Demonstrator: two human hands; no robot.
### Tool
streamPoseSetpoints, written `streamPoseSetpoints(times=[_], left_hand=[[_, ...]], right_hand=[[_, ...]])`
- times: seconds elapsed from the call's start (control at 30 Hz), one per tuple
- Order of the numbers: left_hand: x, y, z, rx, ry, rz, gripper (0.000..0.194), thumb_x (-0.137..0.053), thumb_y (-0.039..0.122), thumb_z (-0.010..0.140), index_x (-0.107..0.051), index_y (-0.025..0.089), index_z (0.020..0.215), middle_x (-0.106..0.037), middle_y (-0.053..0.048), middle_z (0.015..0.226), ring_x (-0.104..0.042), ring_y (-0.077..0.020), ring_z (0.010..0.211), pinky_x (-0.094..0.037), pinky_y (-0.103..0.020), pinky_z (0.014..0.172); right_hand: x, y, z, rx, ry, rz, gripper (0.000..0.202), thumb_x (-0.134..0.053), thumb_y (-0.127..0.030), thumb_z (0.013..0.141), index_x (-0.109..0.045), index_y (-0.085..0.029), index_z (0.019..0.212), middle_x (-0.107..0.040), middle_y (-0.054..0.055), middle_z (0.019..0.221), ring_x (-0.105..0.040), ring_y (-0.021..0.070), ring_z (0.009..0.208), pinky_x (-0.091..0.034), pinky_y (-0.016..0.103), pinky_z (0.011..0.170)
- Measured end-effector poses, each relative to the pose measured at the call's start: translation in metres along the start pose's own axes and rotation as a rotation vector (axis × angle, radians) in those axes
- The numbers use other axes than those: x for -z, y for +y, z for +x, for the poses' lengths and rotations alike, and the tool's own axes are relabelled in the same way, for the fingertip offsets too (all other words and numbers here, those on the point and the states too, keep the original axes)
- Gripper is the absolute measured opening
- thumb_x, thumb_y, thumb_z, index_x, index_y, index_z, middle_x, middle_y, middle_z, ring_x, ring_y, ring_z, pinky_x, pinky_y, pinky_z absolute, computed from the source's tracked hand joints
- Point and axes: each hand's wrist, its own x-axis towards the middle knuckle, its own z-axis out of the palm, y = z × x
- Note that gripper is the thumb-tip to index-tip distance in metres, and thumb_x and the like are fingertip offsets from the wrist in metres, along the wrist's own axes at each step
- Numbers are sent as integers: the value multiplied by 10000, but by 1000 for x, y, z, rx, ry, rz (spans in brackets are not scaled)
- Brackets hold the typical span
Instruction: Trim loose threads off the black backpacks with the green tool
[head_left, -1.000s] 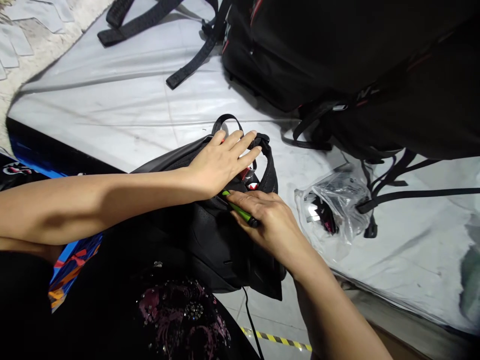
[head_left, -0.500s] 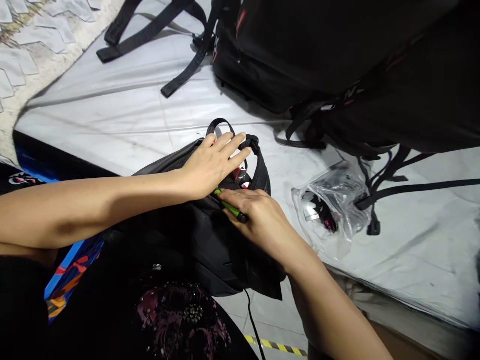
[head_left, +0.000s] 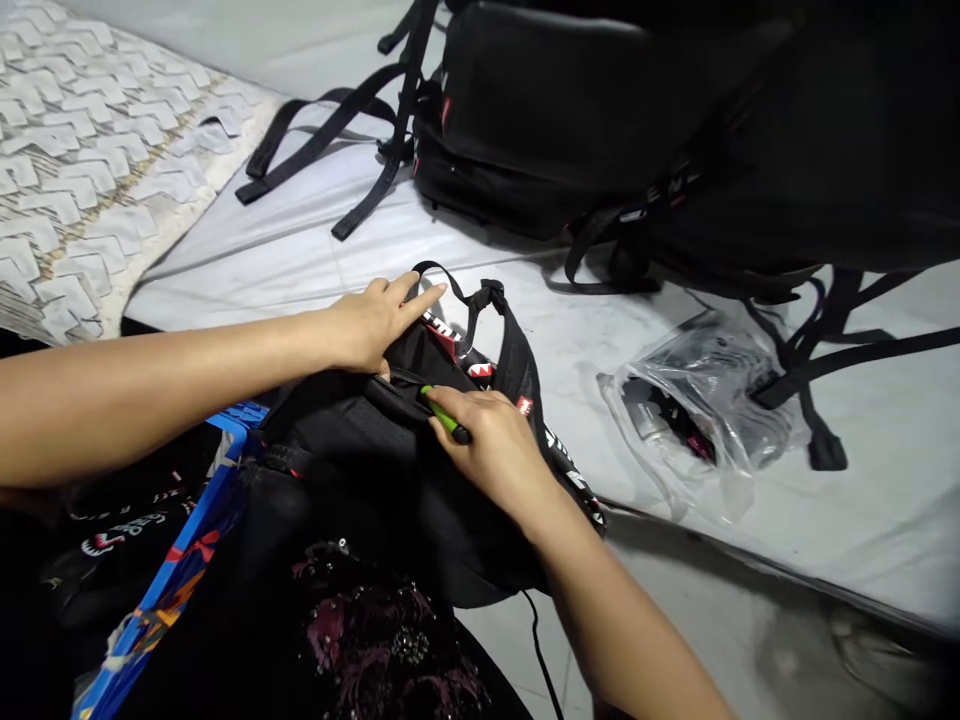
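Note:
A black backpack (head_left: 465,530) lies on my lap against the table edge, its strap and top loop toward the table. My right hand (head_left: 491,440) is closed around a green tool with a black end (head_left: 448,415), its tip at the bag's seam. My left hand (head_left: 371,325) rests on the upper part of the bag, left of the tool, with some fingers stretched out and the thumb by the seam. White lettering and a red-and-white print show beneath the loop.
Large black backpacks (head_left: 540,120) with dangling straps lie across the white-covered table (head_left: 300,240). A clear plastic bag (head_left: 697,410) holding small parts is on the right. Patterned pieces (head_left: 97,150) are at upper left, and a blue-edged item (head_left: 187,550) is beside my lap.
My left hand has drawn back left, and its thumb is now at the seam. The backpack has shifted and shows more of its printed strap. The camera view has moved.

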Motion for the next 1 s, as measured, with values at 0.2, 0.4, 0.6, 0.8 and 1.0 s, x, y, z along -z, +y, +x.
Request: streamPoseSetpoints(times=[0.2, 0.4, 0.6, 0.8, 1.0], left_hand=[[-12, 5, 0, 54, 55, 27, 1346, -851, 333, 689, 146, 262, 1590, -40, -198, 1670, -361, -416, 1392, -472, -457, 1045], [-20, 1, 5, 55, 106, 75, 1317, -837, 320, 702, 131, 257, 1592, -141, -218, 1636, -439, -395, 1329, -490, -445, 1018], [-16, -5, -1, -24, 90, 51, 1147, -688, 181, 775, 108, 248, 1598, -192, -199, 1627, -438, -354, 1357, -475, -405, 1035], [-4, -9, -6, -27, -44, 93, 1115, -649, 163, 784, 106, 261, 1599, -267, -210, 1584, -562, -305, 1252, -514, -330, 923], [-7, -14, -6, -29, -22, 94, 1073, -620, 171, 787, 65, 282, 1605, -447, -173, 1424, -640, -265, 1058, -513, -307, 797]], right_hand=[[-27, -2, 14, 7, 148, 330, 324, -629, -137, 901, -708, -202, 1209, -738, 61, 1207, -716, 248, 1089, -565, 376, 989], [-27, -1, 14, -28, 187, 435, 304, -648, -140, 895, -727, -179, 1186, -756, 69, 1157, -734, 256, 1045, -583, 374, 962], [-27, -5, 13, -57, 207, 460, 296, -658, -152, 891, -735, -213, 1170, -753, 59, 1164, -731, 252, 1056, -582, 386, 982], [-28, -9, 8, -30, 169, 412, 303, -653, -147, 884, -737, -227, 1164, -749, 52, 1173, -728, 256, 1064, -591, 394, 973], [-32, -14, 11, -115, 172, 388, 308, -698, -174, 867, -737, -239, 1166, -752, 45, 1164, -728, 264, 1063, -589, 408, 977]])
